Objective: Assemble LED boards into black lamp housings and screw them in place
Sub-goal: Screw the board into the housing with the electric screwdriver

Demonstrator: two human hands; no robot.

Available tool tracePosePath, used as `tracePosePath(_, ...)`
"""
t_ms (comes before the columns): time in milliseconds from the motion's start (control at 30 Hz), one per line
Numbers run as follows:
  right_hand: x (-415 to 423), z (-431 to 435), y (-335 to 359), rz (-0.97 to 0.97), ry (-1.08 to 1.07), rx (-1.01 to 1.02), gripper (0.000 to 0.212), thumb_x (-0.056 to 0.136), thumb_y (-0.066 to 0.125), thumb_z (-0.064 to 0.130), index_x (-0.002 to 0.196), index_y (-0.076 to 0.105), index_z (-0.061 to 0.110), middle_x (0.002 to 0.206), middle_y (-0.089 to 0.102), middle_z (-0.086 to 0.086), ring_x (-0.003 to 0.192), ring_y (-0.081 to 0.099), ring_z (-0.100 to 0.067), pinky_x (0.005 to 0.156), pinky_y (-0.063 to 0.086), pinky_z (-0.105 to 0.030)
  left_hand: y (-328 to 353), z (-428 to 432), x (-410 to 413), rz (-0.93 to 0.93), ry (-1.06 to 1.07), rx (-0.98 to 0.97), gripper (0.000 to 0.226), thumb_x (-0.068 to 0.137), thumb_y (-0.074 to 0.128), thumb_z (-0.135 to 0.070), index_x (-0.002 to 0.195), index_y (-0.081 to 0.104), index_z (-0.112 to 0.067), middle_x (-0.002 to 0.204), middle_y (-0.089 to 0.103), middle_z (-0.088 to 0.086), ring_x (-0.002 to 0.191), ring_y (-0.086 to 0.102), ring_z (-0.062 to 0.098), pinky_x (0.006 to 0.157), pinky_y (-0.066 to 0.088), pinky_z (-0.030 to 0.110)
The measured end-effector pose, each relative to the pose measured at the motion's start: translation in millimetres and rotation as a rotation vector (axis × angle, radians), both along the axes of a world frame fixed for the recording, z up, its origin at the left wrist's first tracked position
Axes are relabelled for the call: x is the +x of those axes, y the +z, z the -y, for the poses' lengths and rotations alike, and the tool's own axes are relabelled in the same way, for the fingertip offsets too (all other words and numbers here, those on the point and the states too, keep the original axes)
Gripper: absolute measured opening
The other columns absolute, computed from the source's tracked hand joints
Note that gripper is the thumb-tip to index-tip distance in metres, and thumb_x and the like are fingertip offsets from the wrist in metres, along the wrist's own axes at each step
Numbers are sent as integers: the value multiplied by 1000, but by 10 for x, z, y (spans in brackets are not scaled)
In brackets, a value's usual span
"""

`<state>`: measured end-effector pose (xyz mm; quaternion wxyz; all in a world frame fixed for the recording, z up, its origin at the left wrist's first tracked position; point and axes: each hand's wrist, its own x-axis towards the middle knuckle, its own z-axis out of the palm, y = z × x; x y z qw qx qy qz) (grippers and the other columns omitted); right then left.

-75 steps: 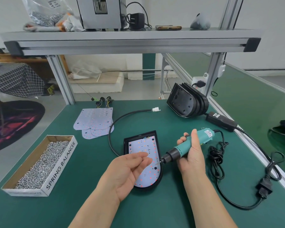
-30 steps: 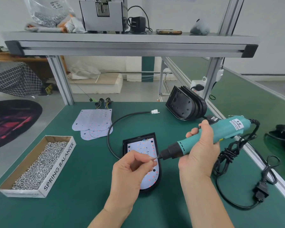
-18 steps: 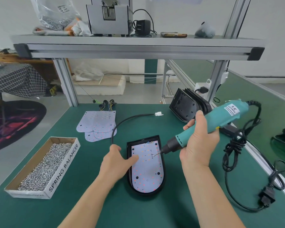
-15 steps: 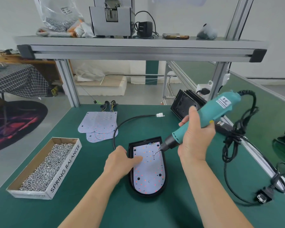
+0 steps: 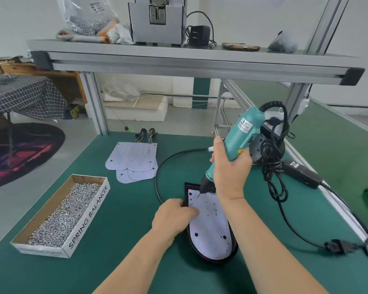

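A black lamp housing (image 5: 212,258) lies on the green mat with a white LED board (image 5: 208,228) seated in it. My left hand (image 5: 172,217) rests on the housing's left rim, thumb pressing on the board. My right hand (image 5: 229,168) grips a teal electric screwdriver (image 5: 240,136), tilted steeply, its bit touching the board's upper left corner. Spare LED boards (image 5: 134,162) lie in a loose stack farther back. A cardboard box of screws (image 5: 62,215) stands at the left. More black housings (image 5: 263,145) are partly hidden behind the screwdriver.
The screwdriver's bundled black cord (image 5: 274,166) hangs at the right, with its power adapter (image 5: 302,172) and plug (image 5: 338,246) on the mat. A black cable (image 5: 164,166) loops from the housing. An aluminium shelf (image 5: 179,60) spans overhead. The table's right edge rail (image 5: 338,209) is close.
My right hand has raised the screwdriver steeper and set its bit on the board's top left corner. My left hand went from pinching at the bit to holding the housing's left rim.
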<state>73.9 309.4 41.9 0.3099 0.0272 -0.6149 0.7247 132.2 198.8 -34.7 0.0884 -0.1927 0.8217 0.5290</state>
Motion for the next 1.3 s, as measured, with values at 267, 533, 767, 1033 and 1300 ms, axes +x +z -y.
tracePosePath(267, -37, 210, -47, -4, -29, 71, 28, 79, 69, 44, 76, 50, 23, 68, 58, -23, 61, 56, -43, 55, 49, -40, -11, 18, -67, -22, 2, 28, 22, 52, 62, -32, 64, 50, -18, 59, 43, -3, 61, 38, 22, 64, 29, 32)
tracePosePath(533, -81, 207, -81, -6, -40, 92, 27, 80, 70, 42, 76, 50, 23, 67, 58, -23, 61, 56, -42, 56, 51, -46, -39, 29, -65, -16, 8, 62, 30, 53, 63, -34, 72, 61, -11, 61, 48, -2, 62, 41, 23, 65, 31, 31)
tracePosePath(767, -106, 226, -84, 8, -29, 92, 26, 83, 71, 34, 78, 51, 18, 68, 58, -22, 61, 57, -43, 55, 50, -42, -29, 17, -60, -13, 10, 79, 42, 52, 63, -35, 83, 68, -7, 68, 57, 0, 65, 48, 23, 67, 36, 31)
tracePosePath(1033, -151, 303, -108, 44, 69, 88, 27, 82, 71, 31, 73, 49, 18, 58, 51, -4, 51, 51, -26, 47, 46, -34, -50, 16, -69, 6, 13, 29, 44, 52, 60, -34, 85, 68, -6, 76, 63, 4, 70, 51, 22, 68, 38, 30)
tracePosePath(1300, -134, 307, -138, 85, 95, 60, 29, 82, 71, 31, 73, 48, 17, 57, 51, -1, 51, 50, -23, 49, 47, -37, -85, 32, -67, 17, 13, 13, 43, 54, 62, -33, 89, 71, -10, 98, 74, 11, 75, 58, 21, 73, 45, 31)
